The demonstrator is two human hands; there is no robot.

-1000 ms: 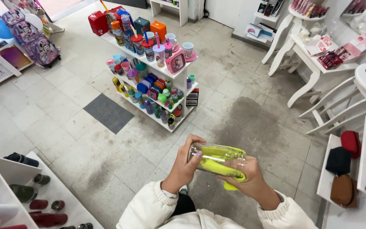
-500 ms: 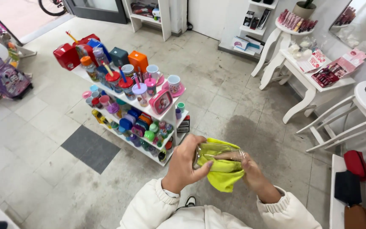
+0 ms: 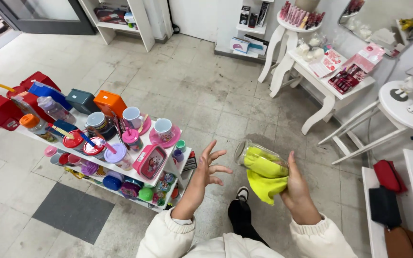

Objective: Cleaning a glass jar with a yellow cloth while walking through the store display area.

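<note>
Right of centre in the frame, your right hand gripped a clear glass jar on its side, its mouth facing your left hand, with a yellow cloth stuffed inside. Your left hand hung apart, fingers spread, holding nothing.

Head camera looks steeply down, close.

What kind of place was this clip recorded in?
Most likely a small gift or housewares shop: a tiered display shelf crowded with mugs and lunch boxes, a white table of cosmetics, and pouches laid out on a side shelf.
</note>
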